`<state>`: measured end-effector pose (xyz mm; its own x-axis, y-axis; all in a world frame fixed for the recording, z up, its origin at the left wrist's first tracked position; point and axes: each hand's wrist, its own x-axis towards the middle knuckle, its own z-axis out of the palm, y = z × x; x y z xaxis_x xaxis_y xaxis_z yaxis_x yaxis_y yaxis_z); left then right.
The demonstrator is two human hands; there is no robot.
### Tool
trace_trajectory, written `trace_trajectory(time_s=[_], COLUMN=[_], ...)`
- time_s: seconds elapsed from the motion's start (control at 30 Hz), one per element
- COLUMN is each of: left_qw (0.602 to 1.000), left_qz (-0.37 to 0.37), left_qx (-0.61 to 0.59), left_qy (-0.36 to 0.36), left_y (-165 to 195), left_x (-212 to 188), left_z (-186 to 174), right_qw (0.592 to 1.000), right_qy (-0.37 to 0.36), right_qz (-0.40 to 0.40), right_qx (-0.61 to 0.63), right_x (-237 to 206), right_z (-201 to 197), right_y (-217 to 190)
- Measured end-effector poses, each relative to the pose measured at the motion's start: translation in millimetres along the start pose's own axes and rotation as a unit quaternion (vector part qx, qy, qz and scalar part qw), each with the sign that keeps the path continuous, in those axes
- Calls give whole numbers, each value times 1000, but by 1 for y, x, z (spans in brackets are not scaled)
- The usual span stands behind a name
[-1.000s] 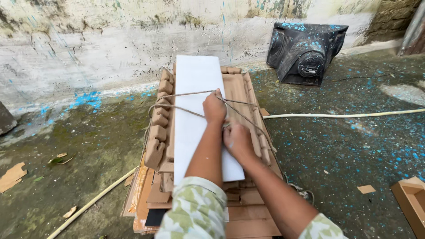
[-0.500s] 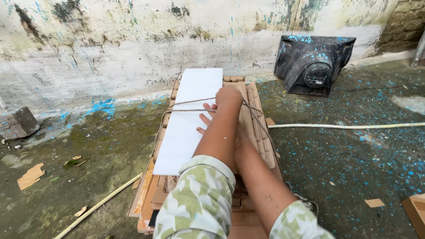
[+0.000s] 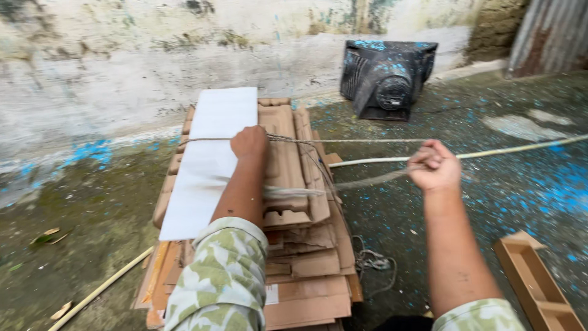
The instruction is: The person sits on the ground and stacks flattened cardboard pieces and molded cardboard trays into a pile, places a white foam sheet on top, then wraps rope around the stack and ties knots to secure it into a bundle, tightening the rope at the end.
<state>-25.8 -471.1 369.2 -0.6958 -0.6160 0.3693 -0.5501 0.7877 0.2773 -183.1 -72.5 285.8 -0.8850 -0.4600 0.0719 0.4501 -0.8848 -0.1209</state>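
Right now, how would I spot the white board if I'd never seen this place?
Find the stained wall, then the cardboard stack on the ground before it. The white board lies on top, along the stack's left side, under the left hand and the cord. It is the only smooth white piece among brown ones.

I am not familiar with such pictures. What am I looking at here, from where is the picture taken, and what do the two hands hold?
There is no machine here: a person works with two bare hands, and the camera sits on their head and looks down over the arms. On the rough ground lies a stack of flattened cardboard, with a white board on top. The left hand presses a fist on the stack where a thin string crosses it. The right hand is out to the side, closed on the string, which runs taut between the hands. Behind, by the stained wall, stands an old black television set. A pale long stick and a small wooden tray lie to the right.
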Motion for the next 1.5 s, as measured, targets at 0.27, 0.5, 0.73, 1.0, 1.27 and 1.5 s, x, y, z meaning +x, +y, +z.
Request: trace_trajectory(time_s=[0.27,0.5,0.73,1.0,1.27,1.5], left_qw=[998,992,991,991,993,995], left_qz=[-39,-51,-49,-42,-42,-30], left_qx=[-37,-114,-128,-121,-101,-62], left_qy=[16,8,12,26,43,72], left_y=[-5,-21,-40,-59,-57,-37], left_x=[-10,-6,7,21,21,12], left_z=[13,26,32,45,60,69], right_qw=[957,730,410,459,731,174], right_qy=[211,347,-8,-131,-220,41], right_qz=[-185,-98,-276,-217,182,16], right_qx=[-76,-580,-869,-852,-620,-984], right_x=[-21,-38,8,50,63,-22], right_z=[-58,-93,-54,36,4,-119], right_y=[-104,-90,111,277,196,17])
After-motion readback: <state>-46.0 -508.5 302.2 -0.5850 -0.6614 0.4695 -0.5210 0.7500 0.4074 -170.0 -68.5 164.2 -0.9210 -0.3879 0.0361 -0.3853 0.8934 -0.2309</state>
